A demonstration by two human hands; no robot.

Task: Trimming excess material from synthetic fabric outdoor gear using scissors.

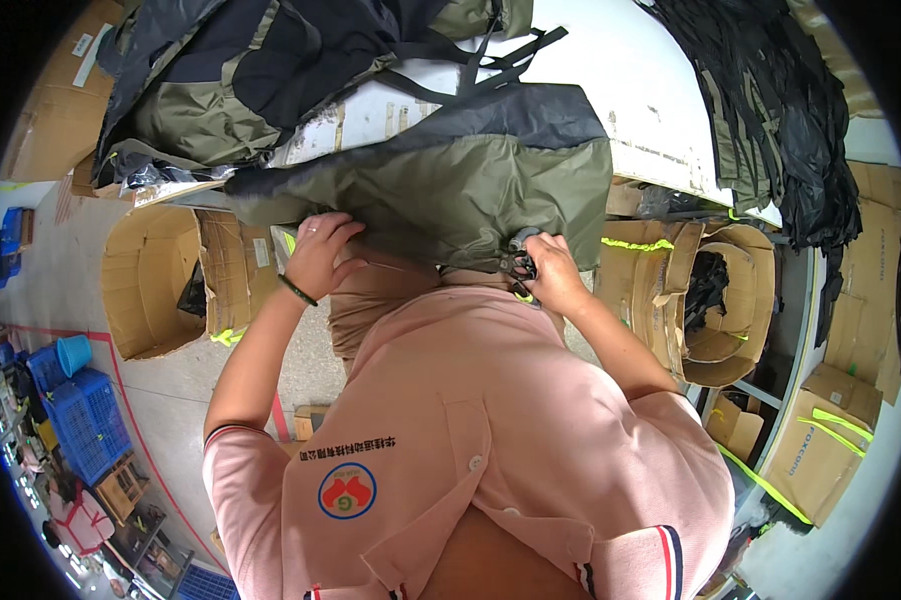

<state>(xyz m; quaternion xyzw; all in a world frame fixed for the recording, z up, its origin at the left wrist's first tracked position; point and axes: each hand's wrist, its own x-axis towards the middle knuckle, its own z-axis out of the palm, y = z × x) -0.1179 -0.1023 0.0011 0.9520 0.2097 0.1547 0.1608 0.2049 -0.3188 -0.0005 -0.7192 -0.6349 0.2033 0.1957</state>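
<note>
An olive-green and black fabric piece (440,195), like part of a bag, lies over the near edge of the white table and hangs toward my lap. At its lower left edge is my left hand (322,255), thumb apart from the fingers, fingertips touching the cloth. My right hand (555,272) is closed round black-handled scissors (518,266) beside the fabric's lower right edge. Their blades cannot be made out.
More green and black bags with straps (260,85) lie on the table (645,95) at the far left. Black straps and fabric (770,130) are heaped at the right. Open cardboard boxes flank me, left (155,280) and right (660,290). Blue crates (80,420) stand farther left.
</note>
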